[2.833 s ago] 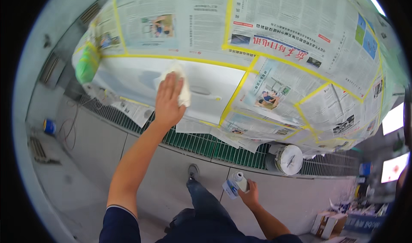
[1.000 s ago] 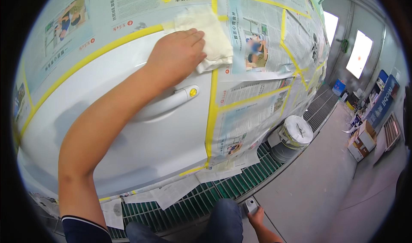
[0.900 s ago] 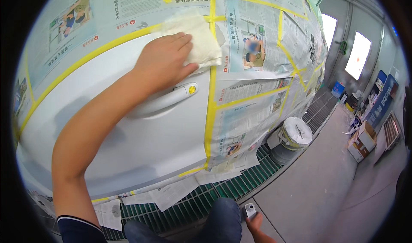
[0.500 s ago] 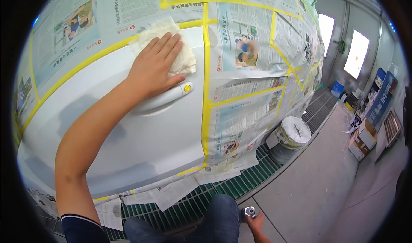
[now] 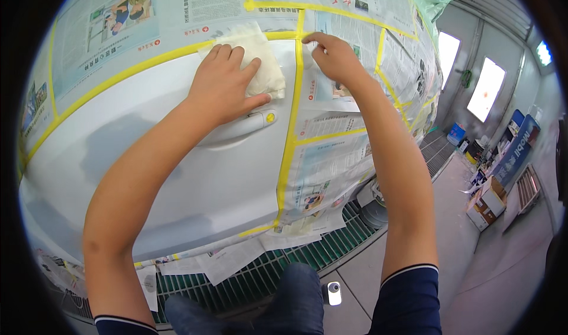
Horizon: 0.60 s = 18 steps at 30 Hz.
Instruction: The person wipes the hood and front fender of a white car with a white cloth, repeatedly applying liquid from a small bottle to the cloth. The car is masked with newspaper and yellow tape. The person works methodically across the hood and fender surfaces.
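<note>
1. Left hand (image 5: 222, 86). I see its fingers (image 5: 228, 55) spread flat and pressed on a cream cloth (image 5: 257, 60), thumb stretched toward 3 o'clock just above the door handle (image 5: 239, 131). The cloth sits at the upper right corner of the bare white car door panel (image 5: 177, 175), touching the yellow masking tape (image 5: 290, 151) at 12 and at 3 o'clock.

2. Right hand (image 5: 334, 57). Fingertips (image 5: 313, 39) are drawn together, pinching or pressing at the tape corner where the horizontal and vertical strips meet; I cannot tell whether they grip the tape edge or only press it down. It lies at 3 o'clock of the cloth, just beside it.

3. Newspaper masking (image 5: 331, 157). It covers the body around the panel at 12 and 3 o'clock, with loose sheets hanging at 6 o'clock over the green floor grating (image 5: 248, 276).

4. Risks, as I judge them. The cloth edge could catch the tape and lift it, opening the mask line. The pinching right hand could tear the paper or pull the corner free. Bare fingers on the panel could leave marks.

5. Containers. A small white bottle-like item (image 5: 334, 293) lies on the floor at 6 o'clock; contents not visible. A round tub or roll (image 5: 373, 208) sits partly hidden behind the right forearm; contents cannot be told. Cardboard boxes (image 5: 488, 202) stand well apart at 3 o'clock, contents unclear.
</note>
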Tool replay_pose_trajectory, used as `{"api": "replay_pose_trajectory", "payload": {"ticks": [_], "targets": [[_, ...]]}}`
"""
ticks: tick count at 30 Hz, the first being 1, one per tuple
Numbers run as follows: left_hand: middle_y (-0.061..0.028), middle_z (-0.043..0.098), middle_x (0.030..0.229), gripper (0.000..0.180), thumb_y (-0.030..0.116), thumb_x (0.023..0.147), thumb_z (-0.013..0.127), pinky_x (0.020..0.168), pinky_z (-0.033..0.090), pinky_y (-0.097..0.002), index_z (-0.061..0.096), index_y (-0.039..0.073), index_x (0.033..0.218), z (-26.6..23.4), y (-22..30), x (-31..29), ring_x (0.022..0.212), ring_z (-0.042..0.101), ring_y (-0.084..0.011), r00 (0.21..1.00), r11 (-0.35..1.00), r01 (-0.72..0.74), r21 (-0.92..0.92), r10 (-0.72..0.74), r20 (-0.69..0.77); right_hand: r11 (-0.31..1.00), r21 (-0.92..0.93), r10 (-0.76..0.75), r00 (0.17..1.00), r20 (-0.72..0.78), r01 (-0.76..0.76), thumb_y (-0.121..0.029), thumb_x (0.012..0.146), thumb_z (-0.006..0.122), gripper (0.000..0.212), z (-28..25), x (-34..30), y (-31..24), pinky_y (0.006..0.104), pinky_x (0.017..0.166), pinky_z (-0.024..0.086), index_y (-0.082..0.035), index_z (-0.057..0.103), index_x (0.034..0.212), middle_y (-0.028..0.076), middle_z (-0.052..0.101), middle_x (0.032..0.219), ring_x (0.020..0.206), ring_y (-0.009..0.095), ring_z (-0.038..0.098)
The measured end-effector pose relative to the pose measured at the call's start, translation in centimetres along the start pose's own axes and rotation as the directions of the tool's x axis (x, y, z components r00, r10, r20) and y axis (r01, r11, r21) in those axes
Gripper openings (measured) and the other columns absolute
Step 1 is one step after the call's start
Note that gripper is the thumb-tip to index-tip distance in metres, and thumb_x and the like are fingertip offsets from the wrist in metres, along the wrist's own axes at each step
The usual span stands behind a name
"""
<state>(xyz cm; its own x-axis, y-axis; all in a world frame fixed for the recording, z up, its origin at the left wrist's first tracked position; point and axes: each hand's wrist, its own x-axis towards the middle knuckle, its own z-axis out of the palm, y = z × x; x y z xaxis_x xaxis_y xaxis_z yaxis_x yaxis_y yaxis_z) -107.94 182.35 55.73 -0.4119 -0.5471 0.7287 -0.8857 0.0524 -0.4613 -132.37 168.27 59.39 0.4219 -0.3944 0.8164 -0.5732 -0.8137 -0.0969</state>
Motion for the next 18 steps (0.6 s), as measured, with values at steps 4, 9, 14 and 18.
{"api": "replay_pose_trajectory", "payload": {"ticks": [4,9,14,18], "targets": [[-0.0163,0.060,0.122,0.071,0.060,0.087,0.071,0.112,0.041,-0.0450,0.065,0.010,0.137,-0.4,0.1,0.2,0.121,0.054,-0.0342,0.999,0.999,0.026,-0.026,-0.025,0.039,0.978,-0.021,0.205,0.949,0.239,-0.206,-0.014,0.094,0.051,0.036,-0.4,3.6,-2.4,0.0418,0.086,0.052,-0.016,0.071,0.124,0.017,0.071,0.107,0.097,0.032,0.066],[-0.0160,0.059,0.122,0.071,0.059,0.087,0.073,0.109,0.044,-0.0438,0.065,0.011,0.138,0.1,0.1,-0.1,0.121,0.053,-0.0339,0.999,0.999,0.028,-0.026,-0.028,0.021,0.975,-0.036,0.220,0.930,0.294,-0.219,-0.013,0.093,0.052,0.036,0.4,5.0,-2.6,0.0432,0.091,0.053,-0.019,0.072,0.121,0.017,0.072,0.117,0.107,0.034,0.067],[-0.0160,0.058,0.122,0.071,0.059,0.086,0.073,0.109,0.044,-0.0437,0.064,0.012,0.139,0.1,-0.2,-0.3,0.121,0.053,-0.0342,1.000,0.999,0.017,-0.033,-0.016,0.022,0.980,-0.017,0.197,0.949,0.246,-0.199,-0.012,0.092,0.051,0.035,0.9,4.6,-1.0,0.0418,0.090,0.052,-0.017,0.073,0.119,0.017,0.072,0.115,0.103,0.032,0.067],[-0.0160,0.058,0.122,0.071,0.058,0.086,0.073,0.110,0.043,-0.0434,0.063,0.012,0.139,0.1,0.0,-0.2,0.122,0.052,-0.0342,0.999,0.999,0.023,-0.038,-0.022,0.030,0.965,-0.101,0.258,0.937,0.237,-0.240,-0.015,0.092,0.054,0.033,0.6,4.9,0.1,0.0434,0.094,0.053,-0.018,0.073,0.119,0.014,0.073,0.119,0.109,0.034,0.068]]}}
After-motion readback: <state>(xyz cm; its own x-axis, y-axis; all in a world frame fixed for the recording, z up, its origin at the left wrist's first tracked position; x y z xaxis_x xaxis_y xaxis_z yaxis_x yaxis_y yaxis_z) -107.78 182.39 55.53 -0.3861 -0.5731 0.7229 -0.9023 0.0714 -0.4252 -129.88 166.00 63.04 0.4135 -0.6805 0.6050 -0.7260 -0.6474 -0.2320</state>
